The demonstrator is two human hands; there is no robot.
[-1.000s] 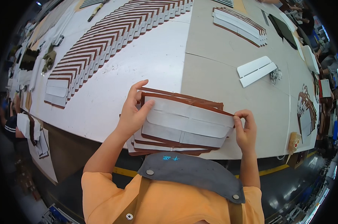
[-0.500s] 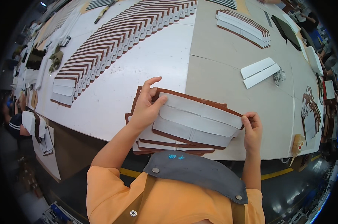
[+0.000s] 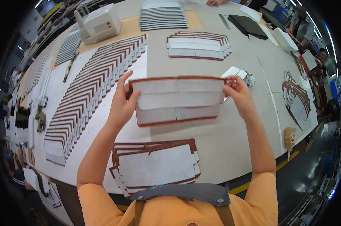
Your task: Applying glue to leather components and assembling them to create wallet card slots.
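I see the panel [image 3: 176, 100] lifted above the table [image 3: 238, 139], long axis running left-right between both hands. Left hand [image 3: 121, 103] pinches its left edge, right hand [image 3: 238, 96] its right edge; fingers clamped on it either side. Flat, stiff, white-faced with brown trim. A stack [image 3: 155, 165] of like pieces lies below, nearer me.

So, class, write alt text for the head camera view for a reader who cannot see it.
A person's left hand and right hand hold up a white rectangular panel with brown edging by its two ends above a pale worktable. A stack of similar brown-edged white panels lies near the table's front edge, and a long fanned row of them runs along the left.
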